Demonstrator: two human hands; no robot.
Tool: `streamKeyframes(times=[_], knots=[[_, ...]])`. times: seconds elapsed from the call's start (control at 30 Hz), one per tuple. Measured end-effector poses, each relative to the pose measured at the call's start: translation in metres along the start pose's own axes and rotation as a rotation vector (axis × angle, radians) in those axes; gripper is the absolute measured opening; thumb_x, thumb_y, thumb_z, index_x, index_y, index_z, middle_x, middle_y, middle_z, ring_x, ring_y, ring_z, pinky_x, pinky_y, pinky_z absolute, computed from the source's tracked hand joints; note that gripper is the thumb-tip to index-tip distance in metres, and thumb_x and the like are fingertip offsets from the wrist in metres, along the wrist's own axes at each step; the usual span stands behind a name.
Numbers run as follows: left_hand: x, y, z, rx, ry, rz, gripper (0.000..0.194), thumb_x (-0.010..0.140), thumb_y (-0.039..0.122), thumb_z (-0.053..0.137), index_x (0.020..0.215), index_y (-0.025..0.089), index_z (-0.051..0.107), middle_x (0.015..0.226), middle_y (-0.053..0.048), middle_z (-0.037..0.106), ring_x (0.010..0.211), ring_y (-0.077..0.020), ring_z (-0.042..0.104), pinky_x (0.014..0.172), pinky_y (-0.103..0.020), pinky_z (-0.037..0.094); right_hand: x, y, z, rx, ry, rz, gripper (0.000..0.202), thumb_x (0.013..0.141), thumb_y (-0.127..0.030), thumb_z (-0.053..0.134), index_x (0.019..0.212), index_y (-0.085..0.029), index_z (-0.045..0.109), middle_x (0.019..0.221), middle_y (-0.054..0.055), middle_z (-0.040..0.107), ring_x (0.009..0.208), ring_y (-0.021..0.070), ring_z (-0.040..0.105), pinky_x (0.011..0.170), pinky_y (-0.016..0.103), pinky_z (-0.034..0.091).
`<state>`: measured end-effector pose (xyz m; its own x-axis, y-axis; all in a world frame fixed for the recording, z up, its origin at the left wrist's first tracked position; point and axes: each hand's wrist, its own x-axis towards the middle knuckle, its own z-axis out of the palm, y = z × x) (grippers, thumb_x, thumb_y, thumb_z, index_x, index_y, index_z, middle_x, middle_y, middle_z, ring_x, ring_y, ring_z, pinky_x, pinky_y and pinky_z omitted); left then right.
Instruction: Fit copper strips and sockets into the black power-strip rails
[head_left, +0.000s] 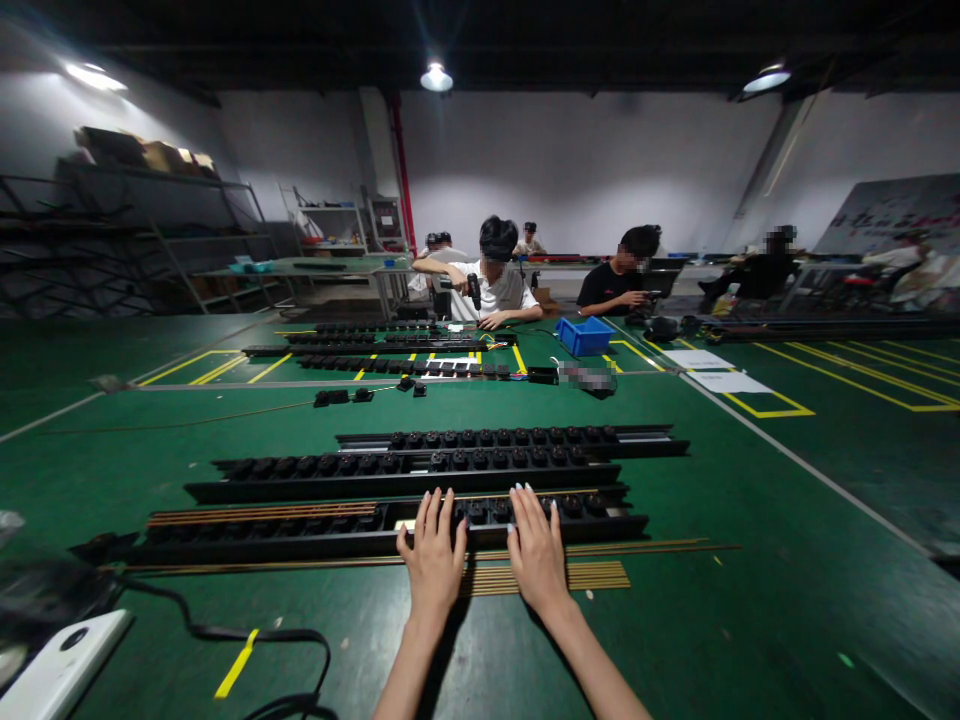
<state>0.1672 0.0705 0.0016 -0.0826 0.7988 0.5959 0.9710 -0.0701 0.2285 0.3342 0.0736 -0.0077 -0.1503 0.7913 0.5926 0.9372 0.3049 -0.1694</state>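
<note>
My left hand (435, 552) lies over the nearest black channel rail (277, 542), its fingers stretched forward and slightly apart. Beside it, my right hand (537, 555) rests on the same rail with extended fingers. Neither hand is wrapped round anything. Small black square modules sit in a row inside the rail, partly hidden by my fingers. Several thin brass-coloured rods (262, 512) lie along the rail's left part. A bundle of shorter rods (598, 577) lies on the table under and beside my wrists, with longer rods (660, 547) just in front of the rail.
Two more filled rails (405, 485) lie behind. A blue bin (583, 336) and white papers (724, 381) stand farther back on the green table (735, 600). Across it, a person (495, 285) holds a power drill (473, 290). A white device (64, 668) and black cable (262, 634) lie left.
</note>
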Motion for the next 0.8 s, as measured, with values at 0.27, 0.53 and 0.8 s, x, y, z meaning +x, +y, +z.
streamKeyframes(times=[0.27,0.53,0.8], knots=[[0.001,0.002,-0.002,0.010,-0.016,-0.013,0.044,0.094,0.030,0.039,0.138,0.027,0.038,0.141,-0.009,0.046,0.131,-0.0218,0.038,0.107,-0.052,0.018,0.000,0.000,-0.001,0.007,-0.001,0.004,0.060,0.089,-0.013,0.031,0.147,-0.019,0.019,0.144,0.007,0.041,0.136,0.0174,0.031,0.112,0.044,0.017],[0.005,0.016,-0.017,0.037,-0.067,-0.025,0.048,0.093,0.030,0.036,0.142,0.026,0.032,0.144,-0.010,0.042,0.133,-0.0265,0.036,0.107,-0.058,0.017,0.001,0.000,-0.001,0.003,-0.011,0.002,0.059,0.089,-0.014,0.030,0.147,-0.019,0.020,0.145,0.007,0.040,0.136,0.0177,0.031,0.112,0.045,0.018],[0.000,0.025,-0.008,0.019,-0.069,-0.027,0.046,0.094,0.031,0.036,0.140,0.028,0.036,0.142,-0.009,0.045,0.132,-0.0254,0.037,0.107,-0.054,0.020,0.000,0.000,-0.001,-0.004,-0.020,0.001,0.055,0.090,-0.016,0.031,0.145,-0.018,0.025,0.145,0.006,0.039,0.137,0.0173,0.029,0.113,0.044,0.015]])
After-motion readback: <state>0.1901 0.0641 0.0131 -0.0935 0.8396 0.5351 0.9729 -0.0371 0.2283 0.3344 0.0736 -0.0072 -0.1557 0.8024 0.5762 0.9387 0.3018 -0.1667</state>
